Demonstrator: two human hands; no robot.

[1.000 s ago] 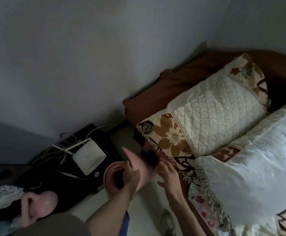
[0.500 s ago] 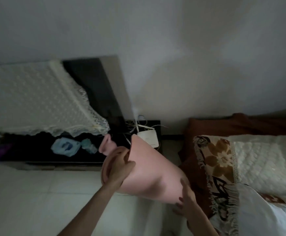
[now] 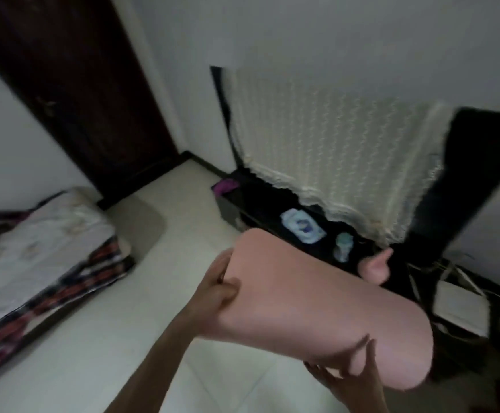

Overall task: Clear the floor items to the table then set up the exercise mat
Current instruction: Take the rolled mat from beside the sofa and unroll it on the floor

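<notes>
While held off pale tiled floor, rolled pink foam exercise mat lies tilted across frame, just in front of low black table; left hand clamps mat's upper-left end, thumb pressed on roll; right hand cups mat's lower-right end from below, fingers spread on foam; blue-white packet and small bottle rest on table just behind mat

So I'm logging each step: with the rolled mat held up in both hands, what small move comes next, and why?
Probably lower the pink mat toward the bare floor ahead. The left hand and right hand grip its ends, it is rolled, and that tile looks open.
</notes>
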